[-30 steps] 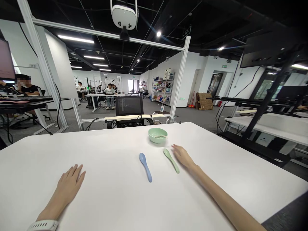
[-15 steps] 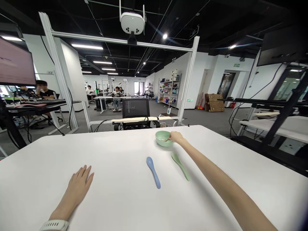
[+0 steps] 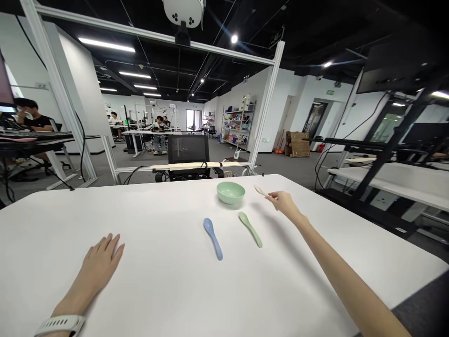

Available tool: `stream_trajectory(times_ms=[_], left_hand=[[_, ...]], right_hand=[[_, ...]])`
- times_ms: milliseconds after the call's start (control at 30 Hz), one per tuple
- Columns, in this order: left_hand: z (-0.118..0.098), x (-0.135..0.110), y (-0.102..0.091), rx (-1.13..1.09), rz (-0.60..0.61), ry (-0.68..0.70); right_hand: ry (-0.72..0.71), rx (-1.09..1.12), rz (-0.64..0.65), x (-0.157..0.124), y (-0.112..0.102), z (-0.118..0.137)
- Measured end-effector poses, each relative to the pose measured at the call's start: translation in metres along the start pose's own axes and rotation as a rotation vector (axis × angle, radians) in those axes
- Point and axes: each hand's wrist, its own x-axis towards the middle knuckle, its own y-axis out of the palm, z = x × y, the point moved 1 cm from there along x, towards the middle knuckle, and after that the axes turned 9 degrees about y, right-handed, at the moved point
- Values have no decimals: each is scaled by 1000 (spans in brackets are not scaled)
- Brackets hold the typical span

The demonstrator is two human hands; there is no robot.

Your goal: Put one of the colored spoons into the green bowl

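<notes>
1. Right now, your right hand (image 3: 285, 204) is pinching a small cream-coloured utensil (image 3: 261, 190) between thumb and fingers, and it is angling the utensil's far end away from you, out past your fingertips.
2. Your left hand (image 3: 102, 261) is lying open and palm down on the desk (image 3: 147, 210), grasping nothing, with a white watch band (image 3: 59, 326) circling its wrist.
3. A pale green bowl (image 3: 230, 193) is sitting just left of your right hand and the utensil, not touching either.
4. A pale green spoon (image 3: 250, 229) is lying flat near your right hand, and a blue spoon (image 3: 212, 238) is lying beside it, nearer your left hand; both are between your hands.
5. Well beyond your left hand, a person in a black shirt (image 3: 30, 114) is sitting at another desk.
</notes>
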Motion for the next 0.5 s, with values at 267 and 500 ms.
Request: stream_trajectory(times_ms=[267,500], left_hand=[[5,2,3,-3,16,-4],[10,3,5,27,46,-17]], right_hand=[[200,31,-74,-40,9,-80],[277,-29,-51,-47,19,-86]])
